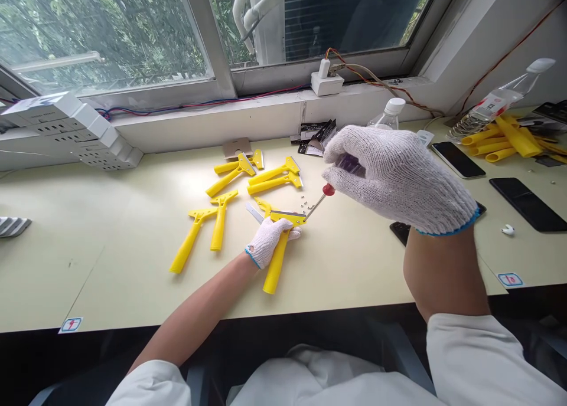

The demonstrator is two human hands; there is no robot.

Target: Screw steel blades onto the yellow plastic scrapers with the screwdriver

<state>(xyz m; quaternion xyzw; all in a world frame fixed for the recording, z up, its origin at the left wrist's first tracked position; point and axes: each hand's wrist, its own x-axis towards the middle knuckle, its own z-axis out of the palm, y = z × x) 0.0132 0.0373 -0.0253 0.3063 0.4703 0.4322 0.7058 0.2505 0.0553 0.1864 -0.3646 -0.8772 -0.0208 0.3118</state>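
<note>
My left hand (267, 241), in a white knit glove, is closed around the head end of a yellow scraper (277, 264) that rests on the table with its handle toward me. My gloved right hand (385, 170) grips a screwdriver (328, 190); its grip is mostly hidden in the fingers and a red collar shows below. The thin shaft slants down to the right end of the scraper's head. Several small screws (303, 204) lie just beyond that head. A loose flat blade (254, 213) and another yellow scraper part (263, 205) sit behind my left hand.
Several yellow scrapers (190, 241) lie left and behind. White boxes (88, 131) are stacked at far left. Plastic bottles (390, 114), phones (458, 159), an earbud (508, 230) and yellow handles (514, 140) are at right. A power adapter (326, 84) sits on the sill.
</note>
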